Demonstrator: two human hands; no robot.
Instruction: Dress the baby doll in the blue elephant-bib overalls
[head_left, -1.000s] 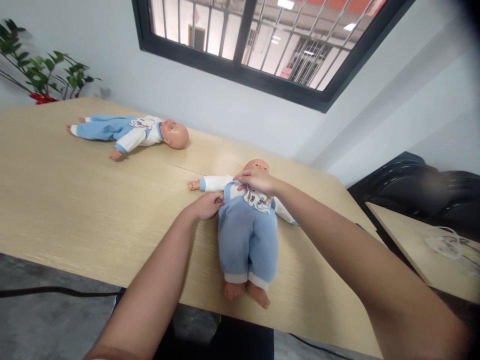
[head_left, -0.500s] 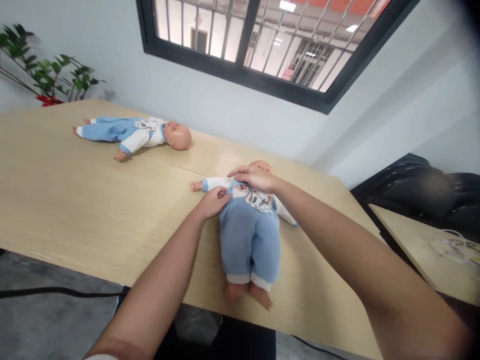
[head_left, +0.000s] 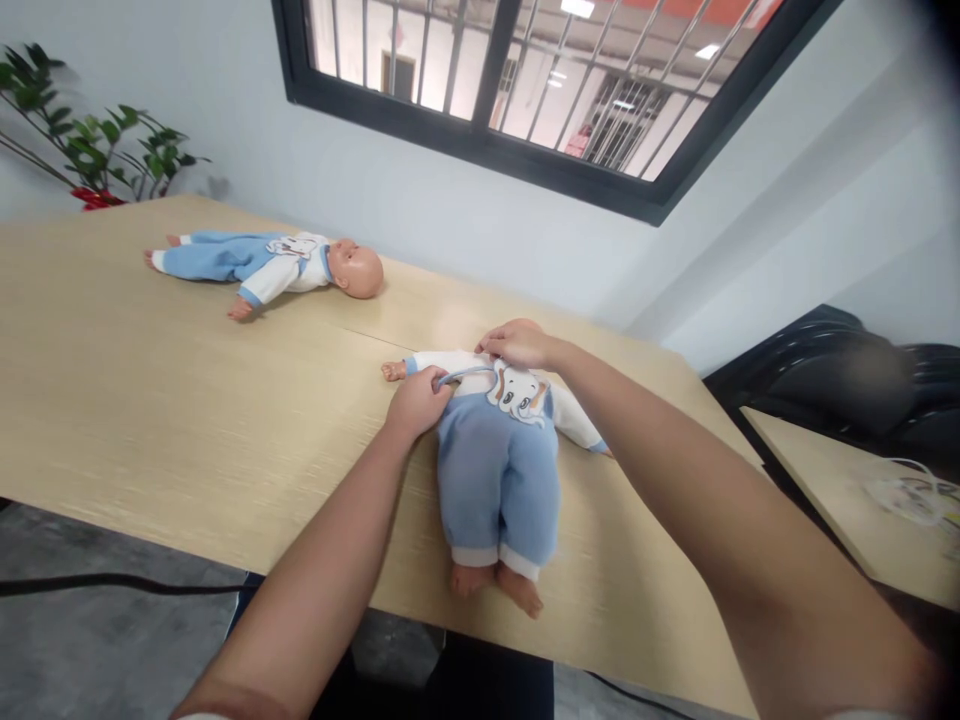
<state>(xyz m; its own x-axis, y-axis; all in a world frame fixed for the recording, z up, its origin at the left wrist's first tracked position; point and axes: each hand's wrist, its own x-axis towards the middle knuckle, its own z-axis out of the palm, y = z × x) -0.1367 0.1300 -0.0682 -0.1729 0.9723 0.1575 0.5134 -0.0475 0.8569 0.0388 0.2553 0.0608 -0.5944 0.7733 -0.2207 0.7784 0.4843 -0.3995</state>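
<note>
2nd doll [head_left: 274, 262] lies on its back at far left of bench [head_left: 150, 400]. Potted plant [head_left: 97, 155] behind it. Barred window [head_left: 540, 80] above. Black chair [head_left: 832, 365] at right, cable [head_left: 112, 582] on floor

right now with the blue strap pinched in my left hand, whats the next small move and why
Probably draw the blue strap down off the near doll's shoulder: the left hand pinches it lifted clear of the white sleeve, while the right hand steadies the doll's chest.
</note>
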